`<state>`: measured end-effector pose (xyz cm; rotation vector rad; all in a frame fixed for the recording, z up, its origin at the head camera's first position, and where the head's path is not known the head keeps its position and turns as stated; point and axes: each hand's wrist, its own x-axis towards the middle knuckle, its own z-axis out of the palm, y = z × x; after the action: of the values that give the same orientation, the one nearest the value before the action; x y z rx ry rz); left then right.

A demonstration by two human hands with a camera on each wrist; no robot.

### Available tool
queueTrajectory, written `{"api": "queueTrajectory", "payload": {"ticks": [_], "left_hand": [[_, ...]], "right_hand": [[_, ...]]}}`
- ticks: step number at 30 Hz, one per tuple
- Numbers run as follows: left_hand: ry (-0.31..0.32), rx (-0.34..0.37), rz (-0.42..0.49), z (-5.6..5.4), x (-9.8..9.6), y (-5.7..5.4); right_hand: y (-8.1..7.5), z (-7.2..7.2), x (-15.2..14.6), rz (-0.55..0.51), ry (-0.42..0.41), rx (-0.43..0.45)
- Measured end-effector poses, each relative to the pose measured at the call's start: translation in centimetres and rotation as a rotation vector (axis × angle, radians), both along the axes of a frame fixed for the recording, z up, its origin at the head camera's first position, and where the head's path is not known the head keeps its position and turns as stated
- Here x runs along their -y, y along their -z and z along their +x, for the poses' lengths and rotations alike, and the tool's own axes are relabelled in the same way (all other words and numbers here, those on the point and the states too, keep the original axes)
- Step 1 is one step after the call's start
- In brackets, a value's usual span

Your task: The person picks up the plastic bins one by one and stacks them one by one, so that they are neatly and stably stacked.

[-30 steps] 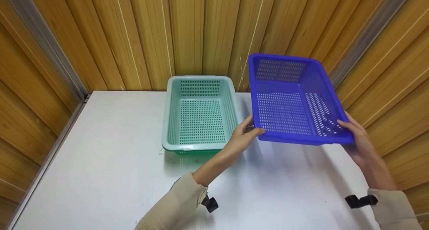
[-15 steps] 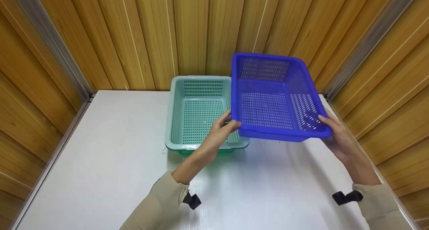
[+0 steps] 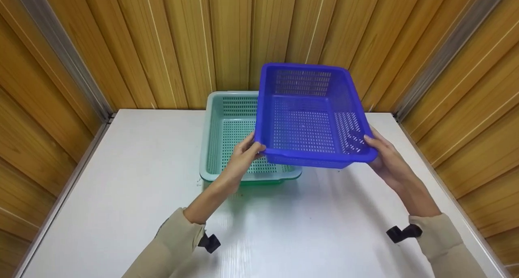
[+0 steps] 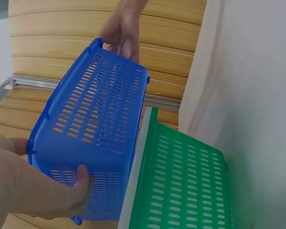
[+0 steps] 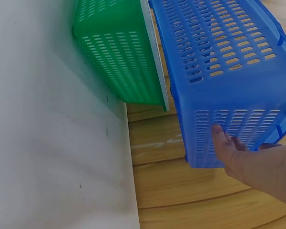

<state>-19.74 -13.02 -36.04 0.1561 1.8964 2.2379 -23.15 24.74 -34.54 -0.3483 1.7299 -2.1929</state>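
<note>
A blue plastic basket (image 3: 302,103) with slotted walls hangs in the air, held between both hands. My left hand (image 3: 239,160) grips its near left corner, thumb over the rim and fingers along the outer wall. My right hand (image 3: 389,160) grips the near right corner the same way, its fingers against the slotted side in the right wrist view. Below and to the left, a pale green basket (image 3: 211,148) sits nested in a darker green basket (image 4: 186,186) on the table. The blue basket overlaps the right part of this stack in the head view.
The white table (image 3: 134,180) runs back to a wood-panelled wall (image 3: 231,39). More panels stand at left and right, with metal corner strips (image 3: 450,51) between them. A black wrist mount (image 3: 209,243) sits at each sleeve.
Both hands have carried the blue basket leftward, from beside the green stack to over its right part. The green baskets have stayed in place on the table while the head view shifted slightly.
</note>
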Motion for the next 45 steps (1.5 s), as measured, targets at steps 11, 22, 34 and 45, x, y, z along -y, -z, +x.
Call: {"api": "queueTrajectory", "payload": {"ticks": [11, 22, 34, 45], "left_hand": [[-0.055, 0.008, -0.052, 0.9, 3.4, -0.1], [-0.127, 0.043, -0.062, 1.2, 6.4, 0.2], [-0.177, 0.049, -0.082, 1.6, 8.9, 0.6], [-0.182, 0.078, -0.071, 2.1, 10.3, 2.0]], "right_hand": [[0.0, -0.5, 3.5, 0.031, -0.025, 0.007], [0.3, -1.3, 6.9, 0.042, -0.045, 0.027], [1.4, -2.0, 9.7, 0.027, -0.096, 0.023], [3.4, -2.1, 10.6, 0.138, -0.116, -0.012]]}}
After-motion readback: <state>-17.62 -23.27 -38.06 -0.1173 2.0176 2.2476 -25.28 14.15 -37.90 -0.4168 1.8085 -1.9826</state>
